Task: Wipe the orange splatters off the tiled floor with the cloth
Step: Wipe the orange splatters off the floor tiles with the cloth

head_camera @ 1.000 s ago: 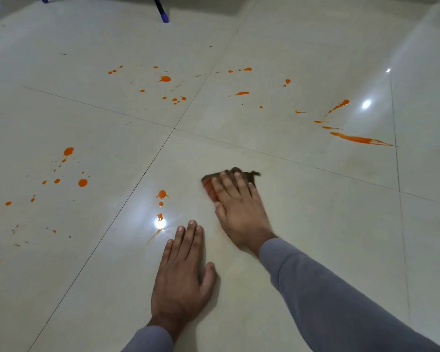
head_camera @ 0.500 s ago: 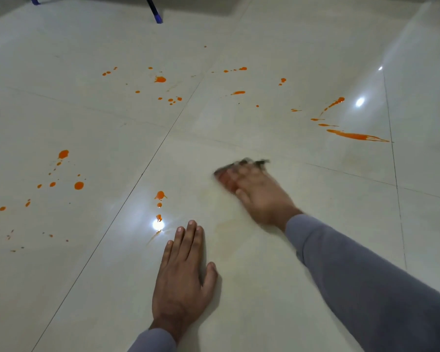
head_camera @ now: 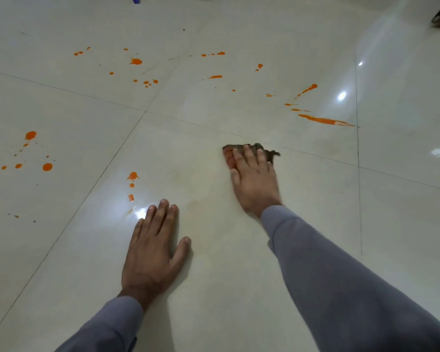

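One cloth [head_camera: 261,151] lies pressed beneath the flat right hand [head_camera: 252,181].

The pale cream tiled floor [head_camera: 239,262] is seen as glossy and smooth, with lamp glare mirrored in it; the small brownish rag of frayed cloth [head_camera: 254,148] looks matt and rough; the grey sleeves [head_camera: 341,288] appear as soft knit fabric; the orange splatters [head_camera: 323,120] look wet and shiny.

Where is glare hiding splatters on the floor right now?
Head view: one bright reflection sits by the left hand fingertips, washing out a small orange streak; other glare spots lie far right. The right hand and cloth look sharp.
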